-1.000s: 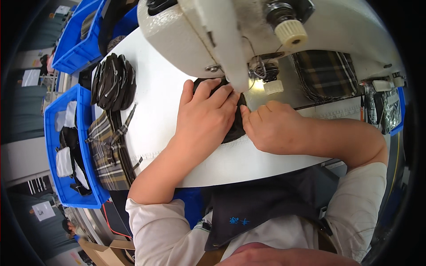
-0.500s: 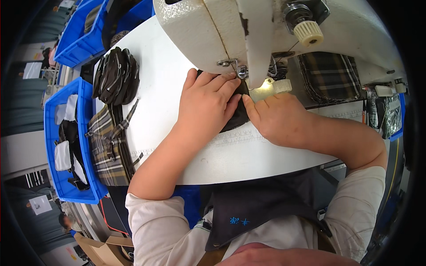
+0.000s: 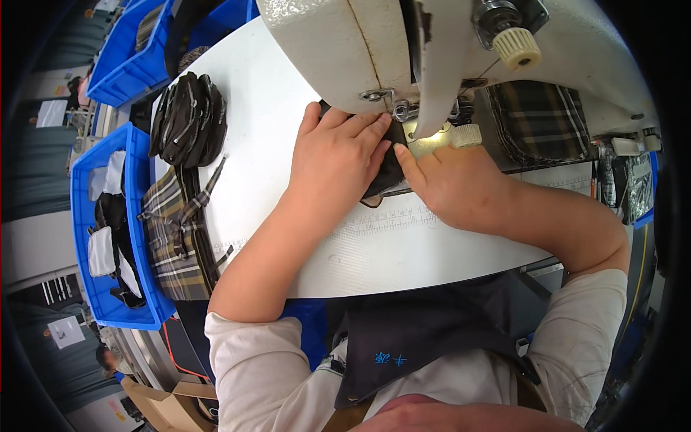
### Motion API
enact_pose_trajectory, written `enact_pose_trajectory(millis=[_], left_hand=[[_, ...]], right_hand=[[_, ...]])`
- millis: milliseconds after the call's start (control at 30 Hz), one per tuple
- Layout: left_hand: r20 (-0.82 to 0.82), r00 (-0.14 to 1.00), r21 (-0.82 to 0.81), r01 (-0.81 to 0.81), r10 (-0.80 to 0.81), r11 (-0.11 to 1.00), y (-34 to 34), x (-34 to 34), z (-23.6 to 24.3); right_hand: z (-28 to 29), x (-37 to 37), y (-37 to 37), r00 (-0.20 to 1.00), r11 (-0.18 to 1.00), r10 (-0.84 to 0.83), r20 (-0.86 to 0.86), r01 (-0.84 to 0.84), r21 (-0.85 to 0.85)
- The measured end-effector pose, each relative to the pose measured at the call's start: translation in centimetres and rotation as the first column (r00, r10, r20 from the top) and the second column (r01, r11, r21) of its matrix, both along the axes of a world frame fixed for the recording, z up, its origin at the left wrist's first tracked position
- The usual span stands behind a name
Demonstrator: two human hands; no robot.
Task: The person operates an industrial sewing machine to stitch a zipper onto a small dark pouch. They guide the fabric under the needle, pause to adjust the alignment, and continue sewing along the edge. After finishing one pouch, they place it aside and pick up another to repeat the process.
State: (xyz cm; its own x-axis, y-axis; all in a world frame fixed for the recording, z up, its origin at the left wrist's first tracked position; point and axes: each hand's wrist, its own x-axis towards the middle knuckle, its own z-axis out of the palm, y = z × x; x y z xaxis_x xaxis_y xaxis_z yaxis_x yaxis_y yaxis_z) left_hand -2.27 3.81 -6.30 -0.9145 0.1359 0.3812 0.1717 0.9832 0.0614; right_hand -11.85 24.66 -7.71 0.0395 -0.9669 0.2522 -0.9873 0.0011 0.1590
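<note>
A dark piece of fabric (image 3: 391,173) lies on the white table beneath the head of a sewing machine (image 3: 327,47). Spread flat over its left part is my left hand (image 3: 332,155), with the fingertips close to the presser foot (image 3: 404,111). My right hand (image 3: 457,186) is closed at the fabric's right edge, thumb side toward the left hand; its curled fingers hide most of what they grip. A small lit patch (image 3: 430,140) shows beside the foot. Both hands cover much of the fabric, so its full outline is hidden.
At the left, dark zippered pieces (image 3: 188,119) are piled above plaid fabric (image 3: 173,248). Blue bins (image 3: 149,288) stand beyond the table's left edge. A stack of plaid panels (image 3: 540,122) lies right of the needle area. Ruler markings (image 3: 374,225) run along the tabletop.
The fabric under my hands has shifted and turned slightly, and a small loop now shows at its near edge. My hands stay close to the same place. The machine appears slightly farther right in view.
</note>
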Motion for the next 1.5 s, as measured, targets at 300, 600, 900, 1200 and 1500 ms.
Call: enact_pose_trajectory(millis=[300,600,900,1200,1500], left_hand=[[0.008,1.000,0.016,-0.022,0.022,1.000,-0.9,-0.4,-1.1],[0.010,0.999,0.073,-0.035,0.035,0.997,-1.3,-0.8,-1.4],[-0.110,0.943,0.519,-0.216,0.316,0.827,-2.4,-1.3,-2.2],[0.259,0.799,0.161,-0.590,0.543,0.791,-8.3,2.5,0.7],[0.116,0.602,0.958,-0.277,0.790,0.070,-21.6,17.9,8.1]], right_hand=[[-0.2,-0.1,-0.4,0.997,0.999,-0.029,0.072,0.032,-0.037],[-0.6,-0.4,-0.5,0.998,0.997,-0.034,0.059,0.038,-0.068],[-1.3,-0.3,-0.4,0.998,0.997,-0.010,0.055,0.014,-0.077],[-2.0,-0.3,-0.6,0.997,0.981,0.050,0.050,-0.040,-0.187],[-1.9,-0.8,-0.7,0.994,0.959,0.112,-0.015,-0.112,-0.260]])
